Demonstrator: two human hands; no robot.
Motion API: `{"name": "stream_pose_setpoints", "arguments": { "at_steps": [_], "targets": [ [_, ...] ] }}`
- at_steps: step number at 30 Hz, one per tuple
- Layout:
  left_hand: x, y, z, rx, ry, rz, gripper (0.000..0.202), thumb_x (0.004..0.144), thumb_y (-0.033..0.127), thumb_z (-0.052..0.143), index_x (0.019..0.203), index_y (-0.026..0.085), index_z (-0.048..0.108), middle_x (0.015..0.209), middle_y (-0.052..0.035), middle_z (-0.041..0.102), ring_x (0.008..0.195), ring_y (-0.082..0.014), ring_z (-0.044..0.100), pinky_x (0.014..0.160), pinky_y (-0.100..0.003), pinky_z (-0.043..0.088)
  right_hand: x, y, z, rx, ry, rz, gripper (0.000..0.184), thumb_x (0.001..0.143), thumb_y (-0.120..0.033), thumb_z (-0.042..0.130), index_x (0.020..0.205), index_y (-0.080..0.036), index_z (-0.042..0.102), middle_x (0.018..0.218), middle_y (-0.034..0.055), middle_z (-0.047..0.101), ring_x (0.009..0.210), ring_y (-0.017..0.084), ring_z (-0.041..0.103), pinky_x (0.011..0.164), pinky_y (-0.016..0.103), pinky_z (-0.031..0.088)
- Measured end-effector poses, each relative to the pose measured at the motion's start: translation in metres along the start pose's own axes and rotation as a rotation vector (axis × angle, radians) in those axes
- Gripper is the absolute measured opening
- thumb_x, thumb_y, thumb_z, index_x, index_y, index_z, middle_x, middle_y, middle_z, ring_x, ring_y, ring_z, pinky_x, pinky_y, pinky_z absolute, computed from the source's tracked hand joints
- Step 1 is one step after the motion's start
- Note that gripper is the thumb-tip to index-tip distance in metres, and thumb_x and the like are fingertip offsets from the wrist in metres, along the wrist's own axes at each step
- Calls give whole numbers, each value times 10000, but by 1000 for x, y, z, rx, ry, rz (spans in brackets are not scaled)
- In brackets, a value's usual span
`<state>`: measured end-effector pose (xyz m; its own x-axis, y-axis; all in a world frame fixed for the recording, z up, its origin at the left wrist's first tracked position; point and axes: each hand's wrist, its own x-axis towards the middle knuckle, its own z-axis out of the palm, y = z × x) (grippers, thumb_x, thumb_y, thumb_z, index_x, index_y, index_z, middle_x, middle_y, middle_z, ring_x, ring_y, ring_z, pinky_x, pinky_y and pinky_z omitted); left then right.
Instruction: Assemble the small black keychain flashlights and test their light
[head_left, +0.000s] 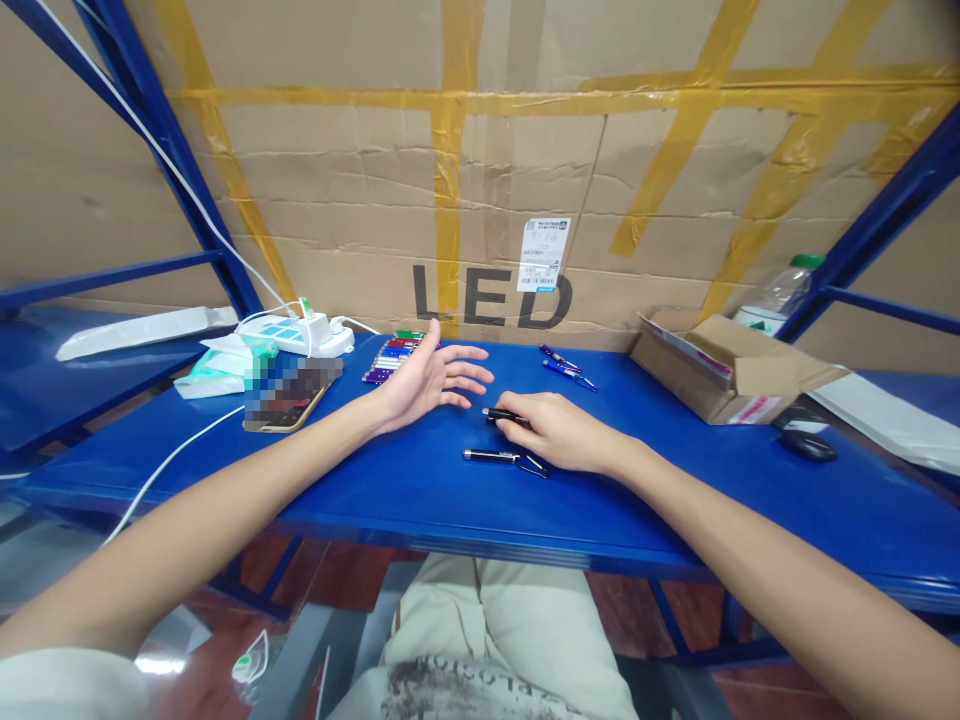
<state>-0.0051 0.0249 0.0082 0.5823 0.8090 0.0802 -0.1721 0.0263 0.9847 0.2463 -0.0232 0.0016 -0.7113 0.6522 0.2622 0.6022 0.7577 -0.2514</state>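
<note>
My right hand (564, 430) is closed around a slim black pen-like tube (504, 415), whose silver-tipped end sticks out to the left. Just below it on the blue table (390, 490) lies another black pen-like tube (491, 456) with silver ends and a dark clip or strap at its right end. My left hand (427, 378) hovers over the table with fingers spread and nothing in it. Behind that hand, a row of coloured pen-like tubes (386, 362) in red, blue, silver and purple is partly hidden. Farther back lie a blue tube (568, 375) and a purple tube (556, 356).
On the left are a phone (304, 405), a tissue pack (225, 365) and a white power strip (322, 335) with cables. An opened cardboard box (720, 370), a black mouse (808, 445) and a plastic bottle (784, 290) stand right. A large taped carton (337, 200) closes off the back.
</note>
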Motion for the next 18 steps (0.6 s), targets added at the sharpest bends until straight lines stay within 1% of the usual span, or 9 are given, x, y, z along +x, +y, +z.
{"name": "stream_pose_setpoints", "arguments": {
  "at_steps": [4, 8, 12, 18],
  "targets": [
    [0, 0, 1, 4, 7, -1, 860, 996, 880, 339, 1292, 166, 716, 1225, -188, 766, 1038, -286, 718, 781, -343, 565, -1, 5, 2, -2, 5, -27, 160, 1105, -289, 530, 1076, -209, 665, 1049, 83, 685, 958, 239, 672, 856, 354, 510],
    [0, 1, 1, 21, 5, -9, 862, 989, 888, 342, 1290, 172, 715, 1211, -184, 766, 993, -275, 715, 762, -339, 553, -1, 10, 2, 27, -11, -24, 120, 1081, -290, 599, 1116, -209, 680, 1085, 85, 691, 996, 249, 685, 890, 369, 528],
    [0, 1, 0, 22, 3, -15, 864, 982, 895, 351, 1282, 169, 713, 1186, -178, 766, 946, -260, 707, 748, -332, 545, -2, 12, 1, 55, -15, -14, 76, 1048, -260, 660, 1097, -206, 681, 1096, 80, 721, 1003, 247, 692, 892, 361, 519],
    [0, 0, 0, 12, -1, -19, 866, 980, 894, 369, 1286, 157, 702, 1158, -175, 762, 900, -240, 702, 724, -307, 542, -1, 11, 0, 52, -12, 22, 103, 1053, -301, 665, 1057, -202, 693, 977, 53, 714, 885, 217, 659, 814, 324, 492]
  ]
}}
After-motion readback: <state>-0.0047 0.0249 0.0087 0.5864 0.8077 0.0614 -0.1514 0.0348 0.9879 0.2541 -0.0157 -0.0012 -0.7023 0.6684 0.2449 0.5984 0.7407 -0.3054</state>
